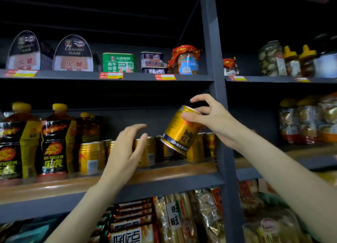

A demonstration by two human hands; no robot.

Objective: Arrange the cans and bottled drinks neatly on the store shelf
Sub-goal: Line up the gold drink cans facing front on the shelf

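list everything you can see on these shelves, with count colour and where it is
held can: one, gold with a blue band, tilted above the middle shelf
standing cans: several, gold, in a row on the middle shelf; exact count hidden
Hi-Tiger bottles: at least three, black and yellow labels, yellow caps, middle shelf left
ham tins: two, dark, arch-shaped, top shelf left
green tin: one, top shelf centre
blue tins: two stacked, top shelf
jar: one, red wrapped lid, top shelf by the post
snack packets: many, mixed colours, bottom shelf
jars in the right bay: several, blurred
left hand: open, fingers in front of the standing cans
right hand: fingers grip the held can near its top
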